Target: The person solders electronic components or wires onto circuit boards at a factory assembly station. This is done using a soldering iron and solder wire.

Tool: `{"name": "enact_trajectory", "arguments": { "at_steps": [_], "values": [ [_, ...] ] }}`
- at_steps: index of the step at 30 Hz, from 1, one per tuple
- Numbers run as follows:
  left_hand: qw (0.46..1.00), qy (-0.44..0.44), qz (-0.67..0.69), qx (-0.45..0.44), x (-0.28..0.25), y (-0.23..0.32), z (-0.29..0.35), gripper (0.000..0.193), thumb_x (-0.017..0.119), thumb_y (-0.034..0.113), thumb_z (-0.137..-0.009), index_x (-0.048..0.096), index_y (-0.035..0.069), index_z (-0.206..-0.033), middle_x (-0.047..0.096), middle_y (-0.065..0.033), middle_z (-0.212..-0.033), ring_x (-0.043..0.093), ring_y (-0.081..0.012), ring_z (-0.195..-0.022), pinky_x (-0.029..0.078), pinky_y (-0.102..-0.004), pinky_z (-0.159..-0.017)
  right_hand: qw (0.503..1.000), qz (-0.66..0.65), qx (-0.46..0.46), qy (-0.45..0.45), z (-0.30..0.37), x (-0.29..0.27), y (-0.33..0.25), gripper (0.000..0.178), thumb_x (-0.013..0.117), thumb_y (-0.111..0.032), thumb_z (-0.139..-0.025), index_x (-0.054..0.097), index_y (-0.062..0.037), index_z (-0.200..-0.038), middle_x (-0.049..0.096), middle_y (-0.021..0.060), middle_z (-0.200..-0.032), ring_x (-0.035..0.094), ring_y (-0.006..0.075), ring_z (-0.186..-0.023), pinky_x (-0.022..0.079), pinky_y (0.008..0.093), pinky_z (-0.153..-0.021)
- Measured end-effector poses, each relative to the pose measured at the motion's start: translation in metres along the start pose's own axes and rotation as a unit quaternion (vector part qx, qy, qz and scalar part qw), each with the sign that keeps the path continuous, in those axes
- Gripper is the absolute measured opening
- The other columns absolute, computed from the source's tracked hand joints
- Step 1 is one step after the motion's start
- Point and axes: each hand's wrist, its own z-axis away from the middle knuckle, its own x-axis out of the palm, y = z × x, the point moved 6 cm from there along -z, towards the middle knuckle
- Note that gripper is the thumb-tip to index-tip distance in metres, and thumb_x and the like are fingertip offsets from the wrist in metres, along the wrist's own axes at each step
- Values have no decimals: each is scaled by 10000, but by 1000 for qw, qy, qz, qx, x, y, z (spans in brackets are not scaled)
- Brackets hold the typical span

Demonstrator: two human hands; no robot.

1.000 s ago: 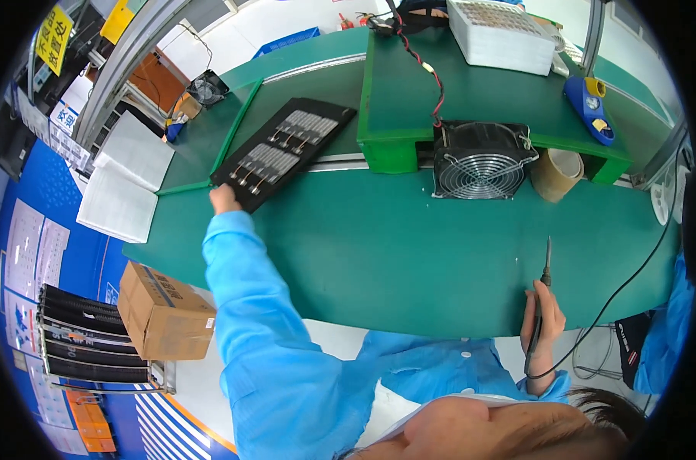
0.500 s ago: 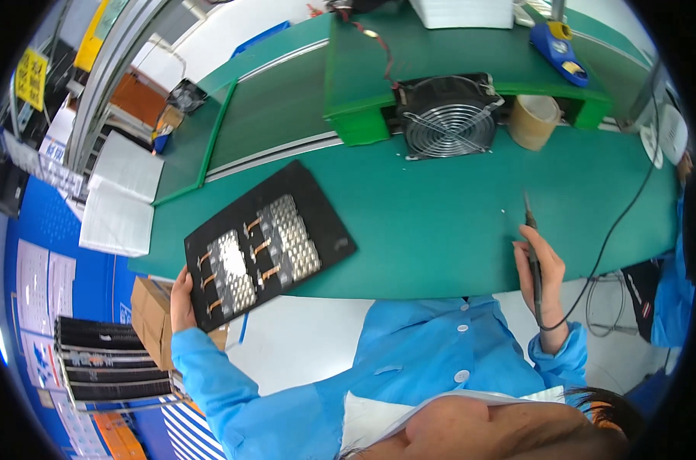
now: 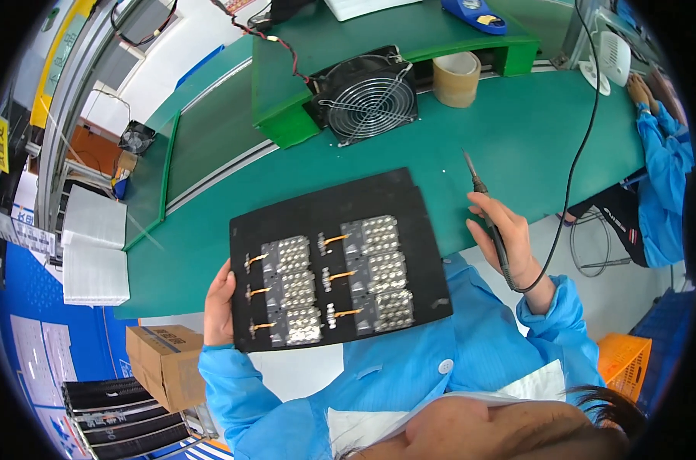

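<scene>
My left hand (image 3: 220, 305) grips the left edge of a flat black board (image 3: 325, 203), fingers closed on it. The board is held tilted in front of my chest, over the near edge of the table. On it sit two columns of small parts with shiny silver studs (image 3: 382, 276), each with a thin orange-brown strip on its left side. My right hand (image 3: 510, 230) is closed around a soldering iron (image 3: 480, 186) like a pen. Its bare tip points up and away, apart from the board, and a black cable (image 3: 576, 165) trails from its rear end.
On the green table (image 3: 532, 130) stand a black fan with a wire guard (image 3: 371, 107) and a roll of tape (image 3: 457, 80), beside a green raised shelf (image 3: 286, 126). A blue holder (image 3: 477, 15) is on the shelf. A cardboard box (image 3: 164, 360) stands lower left; a co-worker's sleeve (image 3: 666, 165) shows at right.
The black board has come right and nearer my body, and has turned squarer to my view. My right hand still holds the soldering iron. The whole view has shifted.
</scene>
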Motion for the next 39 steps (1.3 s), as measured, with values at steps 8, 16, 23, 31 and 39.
{"name": "enact_trajectory", "arguments": {
  "at_steps": [8, 16, 23, 31, 39],
  "values": [
    [999, -35, 24, -31, 76, -49, -52, 409, 346, 120, -1011, 316, -11, -1397, 543, -182, -1259, 613, -265, -1064, 542, -388, -886, 996, 9, 82, 21, 3, -27, 27, 410, 660, 13, -788, 564, -35, -1184, 648, 148, -988, 656, 232, -815, 520, 309, -717],
    [996, 28, -66, 57, 107, -65, -72, 371, 352, 104, -1009, 337, 38, -1373, 559, -149, -1190, 602, -210, -1034, 531, -337, -866, 993, 28, 109, -24, -15, -43, 63, 451, 643, 41, -778, 551, -43, -1212, 643, 166, -997, 659, 271, -884, 504, 326, -783],
    [972, 34, -169, 161, 101, -60, -82, 367, 346, 100, -1009, 371, -8, -1358, 539, -146, -1240, 520, -175, -1127, 403, -314, -981, 992, 95, 77, 25, -24, -30, 50, 444, 616, 89, -764, 569, -47, -1185, 628, 189, -983, 617, 356, -837, 486, 345, -752],
    [923, 108, -250, 271, 89, -29, -80, 396, 397, 286, -1021, 488, -2, -1277, 551, -92, -1226, 435, -163, -1214, 343, -381, -1038, 986, 158, 51, 22, -27, -31, 38, 451, 630, 85, -758, 572, -42, -1187, 618, 168, -941, 612, 319, -776, 486, 341, -686],
    [919, -241, -286, 122, 187, -48, -31, 379, 424, 358, -997, 465, 17, -1156, 565, -43, -683, 494, -99, -545, 399, -269, -493, 972, -163, 41, -163, -44, 3, -28, 564, 749, -13, -744, 519, -2, -1258, 582, 124, -982, 622, 164, -736, 518, 267, -600]
  ]
}}
